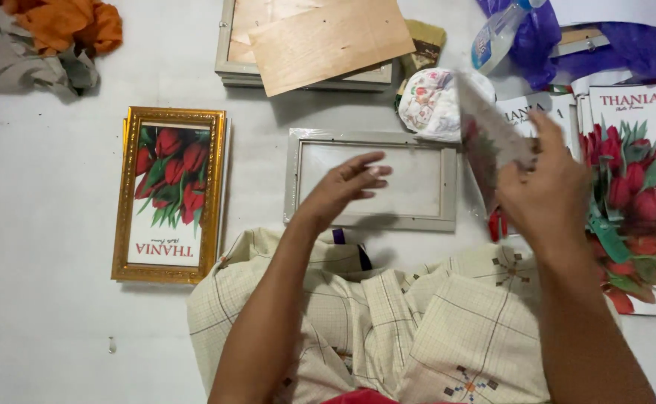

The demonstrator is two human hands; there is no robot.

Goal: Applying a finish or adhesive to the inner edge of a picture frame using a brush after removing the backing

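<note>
Your left hand [347, 187] hovers with its fingers loosely spread and flat over the empty grey frame [371, 178], holding nothing; the fingertips reach across the frame's middle pane while the wrist sits above its near rail. That frame lies flat on the white floor [44, 314] straight ahead of your lap, its long side running left to right. Your right hand [549, 187] is closed on a flower print [489, 142], pinching it near its lower corner so that the sheet stands tilted and edge-on to you, blurred, just beyond the frame's right end and not touching it as far as you can see. So the print is up in your right hand, right of the frame, and the left hand is between it and the frame's left half. Under and to the right of your right hand lies a stack of the same prints [635, 172] with red tulips, and a green strip [608, 236] shows just beside your right wrist. Well apart on the left lies a gold frame [169, 196] already holding a tulip print, turned upside down to you. Beyond the grey frame sit a pile of grey frames topped by thin wooden backing boards [328, 41], a crumpled white cloth [429, 101], and purple plastic [537, 34]. Your checked cream garment [433, 322] covers your lap in the foreground.
</note>
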